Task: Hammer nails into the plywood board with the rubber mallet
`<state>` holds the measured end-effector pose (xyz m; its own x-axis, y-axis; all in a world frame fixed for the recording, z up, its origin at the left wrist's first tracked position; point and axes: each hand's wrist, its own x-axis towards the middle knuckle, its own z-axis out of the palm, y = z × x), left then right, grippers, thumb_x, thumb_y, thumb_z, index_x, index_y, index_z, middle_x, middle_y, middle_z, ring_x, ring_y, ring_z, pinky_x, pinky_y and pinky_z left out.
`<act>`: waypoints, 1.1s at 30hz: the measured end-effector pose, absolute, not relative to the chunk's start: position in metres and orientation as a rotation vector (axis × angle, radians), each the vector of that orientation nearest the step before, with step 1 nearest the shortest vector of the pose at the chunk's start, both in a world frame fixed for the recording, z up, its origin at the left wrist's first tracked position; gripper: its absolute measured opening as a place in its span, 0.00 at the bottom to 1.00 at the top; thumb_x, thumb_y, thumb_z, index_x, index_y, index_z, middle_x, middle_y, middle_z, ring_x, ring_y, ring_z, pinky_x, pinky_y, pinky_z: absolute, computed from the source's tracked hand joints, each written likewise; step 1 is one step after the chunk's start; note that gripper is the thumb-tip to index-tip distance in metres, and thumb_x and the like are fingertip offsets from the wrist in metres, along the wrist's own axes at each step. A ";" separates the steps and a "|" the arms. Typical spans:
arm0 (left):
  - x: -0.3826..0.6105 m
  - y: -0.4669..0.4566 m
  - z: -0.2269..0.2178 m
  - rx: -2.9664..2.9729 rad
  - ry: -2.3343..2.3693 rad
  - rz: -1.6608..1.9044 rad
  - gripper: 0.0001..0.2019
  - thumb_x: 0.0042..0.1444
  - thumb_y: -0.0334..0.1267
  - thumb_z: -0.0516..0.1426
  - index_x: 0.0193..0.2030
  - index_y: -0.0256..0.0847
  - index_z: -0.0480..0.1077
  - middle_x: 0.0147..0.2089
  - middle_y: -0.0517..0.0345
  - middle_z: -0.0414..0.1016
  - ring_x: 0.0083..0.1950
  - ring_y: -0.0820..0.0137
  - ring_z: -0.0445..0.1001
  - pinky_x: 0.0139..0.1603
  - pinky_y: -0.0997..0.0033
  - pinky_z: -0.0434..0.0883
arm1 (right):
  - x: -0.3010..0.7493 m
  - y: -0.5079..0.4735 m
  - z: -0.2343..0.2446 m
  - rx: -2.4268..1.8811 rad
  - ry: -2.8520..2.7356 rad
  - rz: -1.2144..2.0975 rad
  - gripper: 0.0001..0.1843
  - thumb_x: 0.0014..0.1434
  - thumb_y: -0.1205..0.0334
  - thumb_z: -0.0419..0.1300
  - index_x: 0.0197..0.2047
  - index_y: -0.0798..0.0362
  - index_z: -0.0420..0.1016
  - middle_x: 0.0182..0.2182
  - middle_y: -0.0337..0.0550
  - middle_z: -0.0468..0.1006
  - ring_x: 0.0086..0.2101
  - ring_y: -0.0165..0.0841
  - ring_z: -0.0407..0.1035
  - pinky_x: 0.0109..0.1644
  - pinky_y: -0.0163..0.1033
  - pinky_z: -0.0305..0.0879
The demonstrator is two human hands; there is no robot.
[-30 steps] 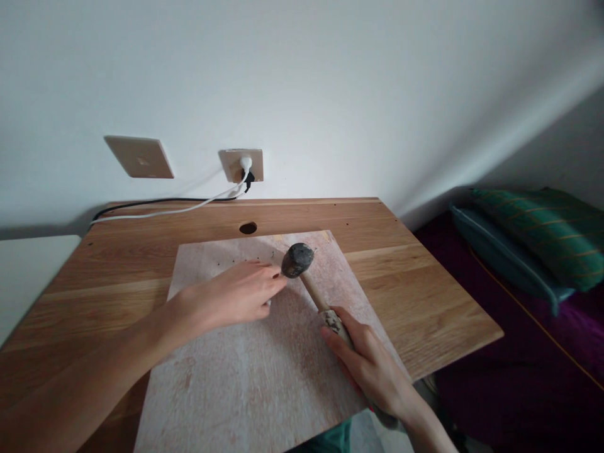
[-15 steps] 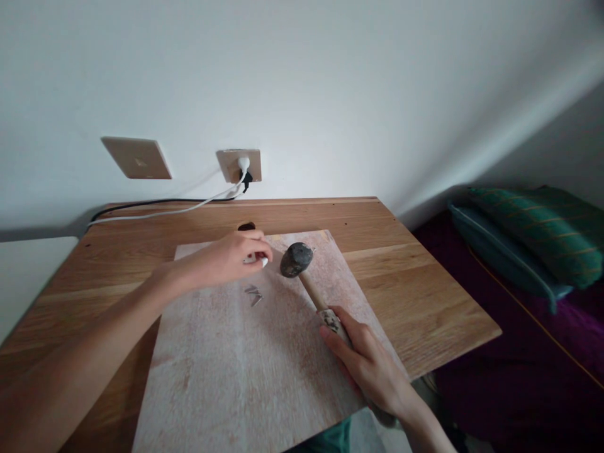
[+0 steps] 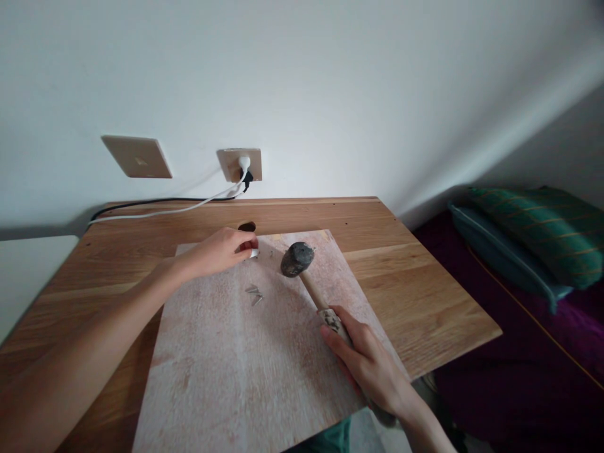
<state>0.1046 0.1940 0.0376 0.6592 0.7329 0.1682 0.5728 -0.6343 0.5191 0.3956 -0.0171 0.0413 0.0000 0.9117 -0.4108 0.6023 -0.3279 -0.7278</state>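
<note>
My right hand (image 3: 365, 365) grips the wooden handle of a hammer (image 3: 306, 277) whose dark head rests on a pale pinkish board (image 3: 245, 358) lying on the wooden desk (image 3: 425, 296). My left hand (image 3: 219, 251) is at the board's far edge, fingers pinched on a small white piece (image 3: 253, 253) that I cannot name. A few small nails (image 3: 255, 294) lie loose on the board between my hands, and tinier bits lie near the hammer head.
A wall socket (image 3: 240, 163) with white and black cables (image 3: 165, 206) sits behind the desk, beside a blank wall plate (image 3: 138, 157). A cable hole (image 3: 246, 226) is in the desk. Green and blue cushions (image 3: 528, 242) lie on purple bedding at right.
My left hand lifted off the board beside the hammer head and moved back to the board's far edge, uncovering the loose nails. The hammer and my right hand stayed nearly still.
</note>
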 end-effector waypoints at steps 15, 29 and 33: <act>0.108 0.193 0.032 2.514 1.023 0.523 0.06 0.63 0.34 0.57 0.39 0.39 0.76 0.35 0.56 0.80 0.34 0.68 0.76 0.38 0.69 0.67 | 0.393 -0.014 0.046 -1.919 -1.602 1.254 0.28 0.73 0.40 0.49 0.62 0.50 0.70 0.17 0.27 0.64 0.18 0.34 0.62 0.29 0.38 0.60; 0.116 0.188 0.014 2.434 1.046 0.742 0.03 0.57 0.29 0.60 0.34 0.40 0.74 0.33 0.60 0.75 0.34 0.69 0.74 0.37 0.70 0.67 | 0.395 -0.016 0.044 -1.915 -1.659 1.042 0.25 0.70 0.41 0.54 0.60 0.47 0.76 0.38 0.43 0.81 0.44 0.45 0.76 0.48 0.45 0.70; 0.117 0.185 0.010 2.310 1.085 0.798 0.04 0.55 0.28 0.59 0.35 0.39 0.74 0.31 0.60 0.76 0.32 0.71 0.73 0.34 0.72 0.67 | 0.393 -0.014 0.047 -1.917 -1.633 1.161 0.26 0.71 0.40 0.51 0.59 0.48 0.74 0.24 0.36 0.74 0.28 0.38 0.72 0.32 0.39 0.66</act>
